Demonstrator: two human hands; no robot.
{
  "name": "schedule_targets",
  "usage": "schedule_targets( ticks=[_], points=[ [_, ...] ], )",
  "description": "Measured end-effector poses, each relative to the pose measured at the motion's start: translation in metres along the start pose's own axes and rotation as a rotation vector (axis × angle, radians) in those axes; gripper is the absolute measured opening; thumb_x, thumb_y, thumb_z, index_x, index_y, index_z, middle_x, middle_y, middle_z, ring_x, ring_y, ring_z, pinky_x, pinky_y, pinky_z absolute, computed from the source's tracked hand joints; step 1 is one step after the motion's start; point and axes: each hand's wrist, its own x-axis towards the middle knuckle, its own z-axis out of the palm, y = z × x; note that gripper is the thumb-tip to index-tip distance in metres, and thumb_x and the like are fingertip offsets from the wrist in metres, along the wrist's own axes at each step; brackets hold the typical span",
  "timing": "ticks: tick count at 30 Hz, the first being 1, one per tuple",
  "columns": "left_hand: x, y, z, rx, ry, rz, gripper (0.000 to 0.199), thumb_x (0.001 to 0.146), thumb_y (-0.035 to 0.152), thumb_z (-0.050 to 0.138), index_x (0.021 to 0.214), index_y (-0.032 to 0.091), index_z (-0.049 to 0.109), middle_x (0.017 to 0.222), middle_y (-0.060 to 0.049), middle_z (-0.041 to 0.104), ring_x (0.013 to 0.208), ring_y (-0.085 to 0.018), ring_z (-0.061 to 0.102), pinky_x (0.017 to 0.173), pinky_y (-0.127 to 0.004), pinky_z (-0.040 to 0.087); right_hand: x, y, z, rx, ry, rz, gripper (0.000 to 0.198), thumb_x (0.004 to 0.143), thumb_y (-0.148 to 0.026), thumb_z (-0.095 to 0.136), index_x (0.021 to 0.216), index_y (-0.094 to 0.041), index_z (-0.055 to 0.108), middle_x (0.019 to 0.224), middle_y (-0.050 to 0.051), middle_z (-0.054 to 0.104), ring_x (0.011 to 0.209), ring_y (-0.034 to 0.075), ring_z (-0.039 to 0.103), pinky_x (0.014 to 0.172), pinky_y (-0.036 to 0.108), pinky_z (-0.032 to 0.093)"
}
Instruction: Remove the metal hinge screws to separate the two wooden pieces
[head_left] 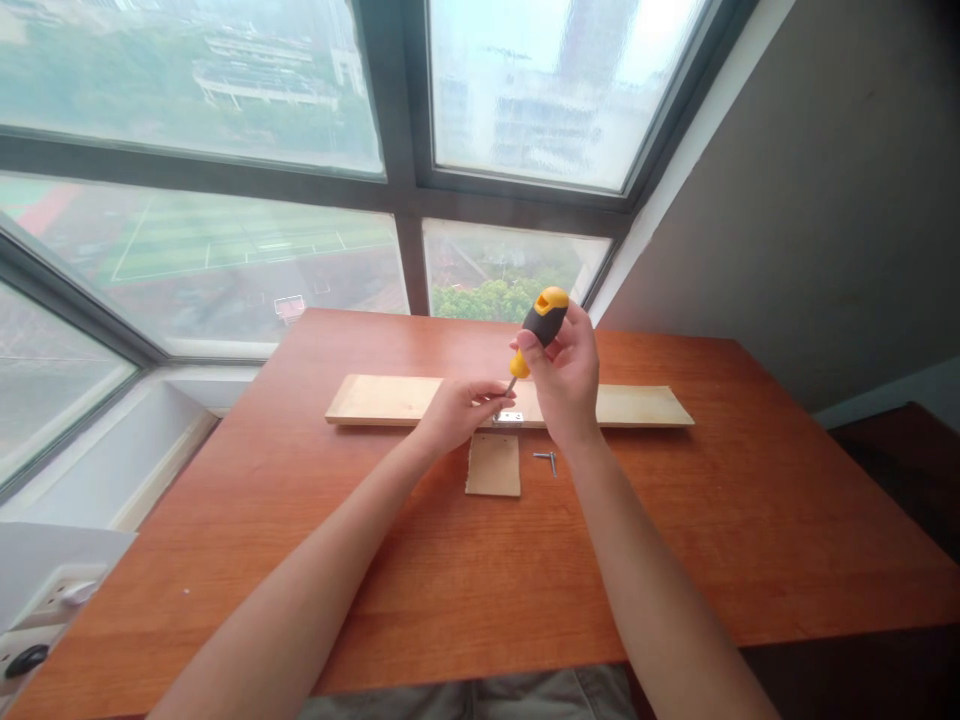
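My right hand [568, 375] grips a screwdriver [538, 330] with a black and yellow handle, its shaft slanting down to the left. The tip meets a small metal hinge [511, 417] at the near edge of a long pale wooden board [390, 400]. A small square wooden piece [493, 464] lies against the hinge on the near side. My left hand [457, 411] rests on the board, its fingertips pinched at the screwdriver's tip, seemingly on a small screw. Loose screws [547, 459] lie just right of the small piece.
The reddish-brown table [375, 560] stands against a large window [225, 200], with a grey wall [825, 200] on the right. At the far left a white sill holds a power strip [45, 600] and a black object [26, 660].
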Motion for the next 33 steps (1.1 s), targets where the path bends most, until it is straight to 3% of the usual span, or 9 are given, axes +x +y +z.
schedule_targets(
  ticks=[3,5,8,11,17,21,26,33],
  points=[
    [-0.002,-0.001,-0.003,0.175,0.015,0.011,0.029,0.090,0.044,0.057,0.091,0.019,0.073,0.088,-0.003,0.075,0.079,-0.018,0.067,0.074,-0.027,0.050,-0.001,-0.005,0.000,0.035,-0.067,-0.067,0.044,0.091,-0.033,0.059,0.131,-0.034,0.041,0.103,0.001,0.064,0.083,0.015,0.066,0.078,0.036,0.056],
    [-0.003,-0.003,-0.007,0.369,0.009,0.047,0.032,0.091,0.047,0.054,0.098,0.021,0.072,0.103,-0.005,0.073,0.090,-0.020,0.067,0.082,-0.030,0.049,-0.002,-0.010,-0.001,0.041,-0.114,-0.090,0.037,0.095,-0.032,0.051,0.131,-0.033,0.041,0.106,0.002,0.063,0.084,0.015,0.065,0.078,0.037,0.055],
    [-0.006,-0.007,-0.011,0.667,-0.011,0.107,0.038,0.094,0.049,0.049,0.116,0.023,0.066,0.128,-0.009,0.063,0.115,-0.026,0.059,0.100,-0.041,0.041,-0.003,-0.015,-0.004,0.030,-0.158,-0.049,0.033,0.096,-0.031,0.047,0.129,-0.032,0.043,0.108,0.002,0.061,0.084,0.015,0.063,0.078,0.036,0.054],
    [-0.009,-0.011,-0.012,0.848,-0.048,0.116,0.040,0.094,0.049,0.048,0.121,0.023,0.062,0.131,-0.011,0.060,0.122,-0.028,0.053,0.106,-0.046,0.035,-0.005,-0.018,-0.005,0.018,-0.172,-0.018,0.033,0.096,-0.029,0.045,0.128,-0.031,0.042,0.108,0.002,0.060,0.083,0.014,0.060,0.080,0.036,0.053],
    [-0.013,-0.008,-0.015,0.897,-0.125,0.134,0.040,0.096,0.050,0.043,0.122,0.023,0.059,0.126,-0.009,0.061,0.116,-0.026,0.055,0.100,-0.042,0.039,-0.007,-0.018,-0.005,0.049,-0.181,-0.023,0.033,0.096,-0.028,0.042,0.128,-0.031,0.041,0.101,0.001,0.057,0.076,0.012,0.054,0.077,0.034,0.051],
    [-0.014,-0.005,-0.022,0.889,-0.180,0.156,0.042,0.098,0.051,0.038,0.123,0.025,0.058,0.128,-0.009,0.060,0.112,-0.027,0.056,0.096,-0.042,0.040,-0.006,-0.012,-0.001,0.051,-0.150,-0.036,0.032,0.096,-0.038,0.047,0.126,-0.033,0.041,0.095,-0.001,0.054,0.068,0.010,0.052,0.068,0.030,0.051],
    [-0.015,-0.010,-0.036,0.840,-0.233,0.167,0.048,0.092,0.058,0.046,0.127,0.026,0.057,0.135,-0.009,0.055,0.115,-0.028,0.056,0.096,-0.041,0.041,-0.004,-0.010,0.002,0.059,-0.125,-0.012,0.029,0.094,-0.042,0.053,0.121,-0.034,0.044,0.088,-0.003,0.051,0.060,0.008,0.050,0.059,0.026,0.051],
    [-0.019,-0.011,-0.030,0.878,-0.213,0.143,0.053,0.086,0.054,0.058,0.131,0.026,0.050,0.137,-0.009,0.053,0.122,-0.030,0.050,0.100,-0.042,0.038,-0.003,-0.016,-0.008,0.095,-0.092,-0.002,0.037,0.090,-0.039,0.061,0.126,-0.039,0.051,0.096,-0.001,0.054,0.081,0.013,0.059,0.074,0.032,0.059]
  ],
)
